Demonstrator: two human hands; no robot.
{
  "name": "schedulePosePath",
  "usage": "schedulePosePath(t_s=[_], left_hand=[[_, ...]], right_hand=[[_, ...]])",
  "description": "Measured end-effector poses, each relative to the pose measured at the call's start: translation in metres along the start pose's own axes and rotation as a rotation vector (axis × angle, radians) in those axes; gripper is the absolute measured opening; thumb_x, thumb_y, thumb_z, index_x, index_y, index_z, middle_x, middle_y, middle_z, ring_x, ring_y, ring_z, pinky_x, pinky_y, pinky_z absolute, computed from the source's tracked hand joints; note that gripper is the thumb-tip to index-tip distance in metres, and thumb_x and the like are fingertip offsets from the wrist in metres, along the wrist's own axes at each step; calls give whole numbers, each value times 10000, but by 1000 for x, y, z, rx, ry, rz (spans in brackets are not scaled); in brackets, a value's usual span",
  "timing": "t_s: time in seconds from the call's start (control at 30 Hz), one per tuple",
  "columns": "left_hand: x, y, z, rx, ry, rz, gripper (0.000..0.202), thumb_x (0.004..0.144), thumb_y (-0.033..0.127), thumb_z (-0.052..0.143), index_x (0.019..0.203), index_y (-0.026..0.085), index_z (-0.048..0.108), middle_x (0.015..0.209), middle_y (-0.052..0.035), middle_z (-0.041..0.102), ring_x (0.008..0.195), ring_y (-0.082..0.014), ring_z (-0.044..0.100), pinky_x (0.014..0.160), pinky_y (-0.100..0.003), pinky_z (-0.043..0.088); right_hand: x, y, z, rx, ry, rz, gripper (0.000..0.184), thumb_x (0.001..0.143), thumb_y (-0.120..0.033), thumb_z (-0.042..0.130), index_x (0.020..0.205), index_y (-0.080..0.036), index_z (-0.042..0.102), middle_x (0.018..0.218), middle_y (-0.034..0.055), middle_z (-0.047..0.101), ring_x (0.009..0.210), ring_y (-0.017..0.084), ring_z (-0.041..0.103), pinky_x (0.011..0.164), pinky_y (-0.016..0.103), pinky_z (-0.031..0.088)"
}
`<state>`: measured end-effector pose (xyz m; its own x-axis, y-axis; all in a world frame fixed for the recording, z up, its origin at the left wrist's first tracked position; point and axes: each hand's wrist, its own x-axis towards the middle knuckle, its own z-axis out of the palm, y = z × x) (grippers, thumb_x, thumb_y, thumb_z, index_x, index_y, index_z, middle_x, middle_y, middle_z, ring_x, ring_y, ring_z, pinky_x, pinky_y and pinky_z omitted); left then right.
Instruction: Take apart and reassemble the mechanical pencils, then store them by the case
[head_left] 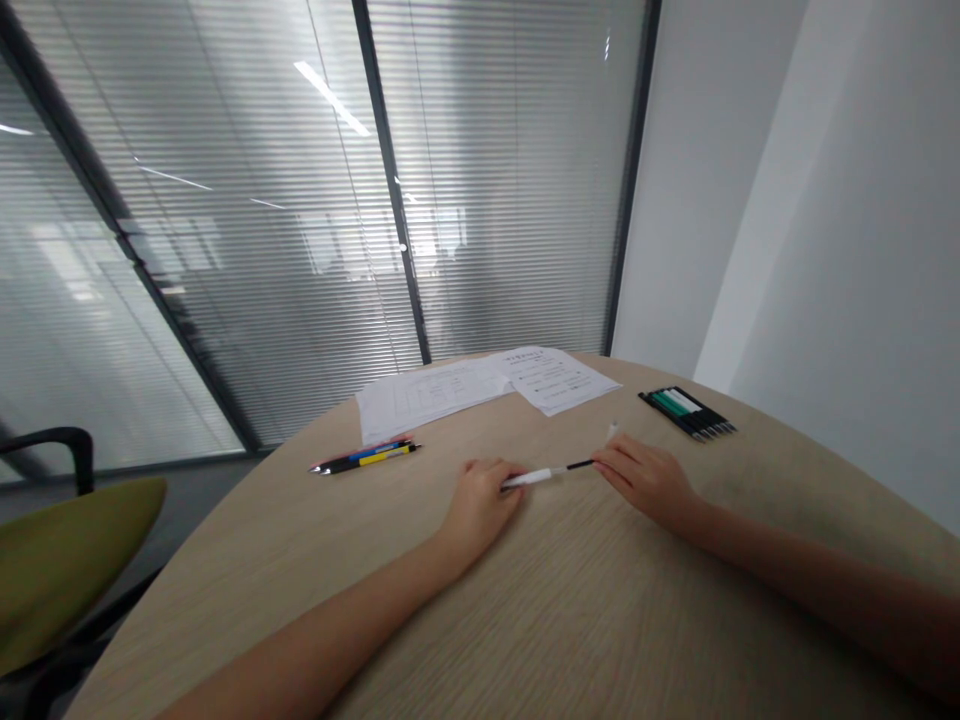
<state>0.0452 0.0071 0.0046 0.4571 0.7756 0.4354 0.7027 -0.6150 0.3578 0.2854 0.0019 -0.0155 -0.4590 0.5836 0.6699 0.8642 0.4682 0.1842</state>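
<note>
My left hand [486, 502] is closed around a white pen barrel [534, 477], low over the wooden table. A thin dark refill [580, 464] sticks out of the barrel's right end. Its far end is pinched between the fingertips of my right hand [649, 480]. The refill and barrel are in line, bridging the gap between my hands. Just behind my right fingers shows a small whitish piece [613, 429], too small to name; I cannot tell if the hand touches it.
Printed sheets [435, 393] lie at the table's far side. Several pens [367, 456], with blue, yellow and red parts, lie at left. A row of dark pens [688, 413] with green and white parts lies at right. A green chair [75, 550] stands left of the table [570, 620].
</note>
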Motion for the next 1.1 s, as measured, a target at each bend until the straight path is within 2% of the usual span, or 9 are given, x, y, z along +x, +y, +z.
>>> schedulePosePath(t_s=[0.2,0.3,0.43,0.6,0.77,0.93,1.1], left_hand=[[-4,11,1,203,-84,140,169,716,164,483,858,180,574,807,-55,625,778,-184,536,773,-347,303],[-5,13,1,283,-97,198,134,751,227,474,835,175,565,774,-55,621,759,-187,533,763,-352,308],[-6,15,1,346,-110,221,202,793,324,436,864,172,548,758,-48,625,725,-188,538,728,-354,326],[-6,18,-1,385,-111,262,215,824,265,376,979,180,497,777,-39,626,712,-182,533,722,-358,338],[-7,18,-1,376,-127,247,113,764,176,420,825,157,513,808,-60,590,768,-182,514,718,-324,363],[-6,16,0,303,-149,181,148,737,129,417,860,141,498,804,-61,584,749,-174,518,688,-299,397],[-6,16,-1,250,-178,272,161,779,159,397,904,152,497,827,-54,588,761,-168,523,675,-286,411]], right_hand=[[2,-3,-3,29,56,-141,257,840,-251,374,772,-183,612,712,42,580,650,117,506,587,219,382],[4,-4,-4,47,135,-207,219,824,-233,405,746,-178,602,696,42,575,660,127,497,605,236,394],[6,-5,-4,84,201,-270,151,799,-190,450,742,-157,586,695,49,577,679,140,488,651,265,406],[8,-5,-6,110,197,-282,113,786,-161,464,745,-149,569,691,48,579,683,145,491,674,280,410],[9,-5,-7,109,205,-268,99,779,-152,470,744,-146,562,693,53,585,668,149,501,669,294,410],[8,-4,-6,92,215,-283,110,788,-157,457,751,-151,561,701,53,595,676,146,514,684,298,413],[6,-5,-7,109,206,-369,82,777,-159,480,778,-161,562,688,37,596,669,138,516,647,273,418]])
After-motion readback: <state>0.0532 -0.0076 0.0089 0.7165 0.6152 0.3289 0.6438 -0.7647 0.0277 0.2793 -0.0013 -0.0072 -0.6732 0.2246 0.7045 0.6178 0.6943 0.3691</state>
